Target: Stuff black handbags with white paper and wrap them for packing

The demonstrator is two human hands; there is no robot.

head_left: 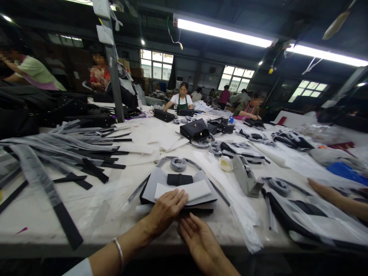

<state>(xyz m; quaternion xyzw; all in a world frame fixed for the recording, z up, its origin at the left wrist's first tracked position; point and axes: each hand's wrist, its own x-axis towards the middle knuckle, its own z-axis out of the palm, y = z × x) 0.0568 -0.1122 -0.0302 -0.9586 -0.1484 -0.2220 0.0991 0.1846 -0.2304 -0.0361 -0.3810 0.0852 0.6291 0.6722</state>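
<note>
White paper, folded into a flat pad (198, 189), lies under the fingers of the left hand (169, 207), which is laid palm down with its fingers stretched out together, pressing from above and gripping nothing that shows. Just nearer and to that hand's right is the right hand (199, 239), palm turned partly up, fingers loosely extended and curled around nothing; whether its fingertips touch the table edge or the black strip (201, 211) just beyond them, I cannot tell.

The black bag (144, 199) lies flat directly beyond both hands, its dark corner showing to the left of the left hand. A pale sheet (153, 180) covers most of it, with the pad on top. Just past the left hand's fingertips sits a small black tab (180, 179), and farther out, in line with it, a wrapped coil (178, 164).

Well to the left of the left hand, black straps (67, 222) lie heaped, many partly sleeved in cloudy plastic. Beyond and to the right of the right hand stand a grey tape dispenser (244, 176) and, just beside it, a small clear dish (225, 164). Farther right of that hand lies a second bag (277, 212) under clear wrap, with a co-worker's forearm (350, 205) reaching over beside it. Straight ahead of the hands, well apart, a black handbag (194, 129) rests on the table (115, 218).
</note>
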